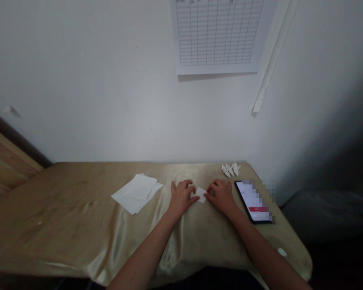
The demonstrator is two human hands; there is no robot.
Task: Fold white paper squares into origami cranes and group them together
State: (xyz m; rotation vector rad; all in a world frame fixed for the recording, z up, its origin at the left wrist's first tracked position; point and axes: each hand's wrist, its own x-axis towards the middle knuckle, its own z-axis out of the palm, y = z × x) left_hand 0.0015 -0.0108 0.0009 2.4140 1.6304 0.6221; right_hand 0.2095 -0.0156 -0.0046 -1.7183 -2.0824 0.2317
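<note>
A small white paper square lies on the cloth-covered table between my hands, one corner pointing toward me. My left hand touches its left corner with thumb and index finger, the other fingers curled and apart. At the right corner, the thumb and index finger of my right hand pinch the paper's edge. Several small folded white paper figures sit behind my right hand, near the wall. To the left lies a loose stack of white paper sheets.
The gold-brown cloth has wrinkles across the table. A phone with a lit screen lies right of my right hand. A small white object is near the right edge. A printed chart hangs on the wall.
</note>
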